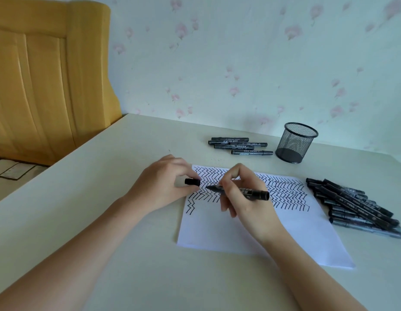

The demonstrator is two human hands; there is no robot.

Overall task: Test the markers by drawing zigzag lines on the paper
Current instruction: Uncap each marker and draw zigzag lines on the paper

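Black marker [239, 191] gripped in right hand [244, 198] fingers | cap [192, 182] pinched by left hand [165, 182] | over paper [251, 232]

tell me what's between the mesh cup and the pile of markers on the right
Only bare table separates the mesh cup from the marker pile in the head view.

A white sheet of paper [251, 232] lies flat on the table, its upper half filled with rows of black zigzag lines [287, 194], the lower half blank. One black marker [239, 190] is uncapped, tilted low over the drawn rows with its tip pointing left; its black cap [192, 182] sits apart at the paper's left edge. Five capped markers [239, 145] lie side by side beyond the paper (roughly parallel), and a larger heap of markers [354, 207] rests just right of it.
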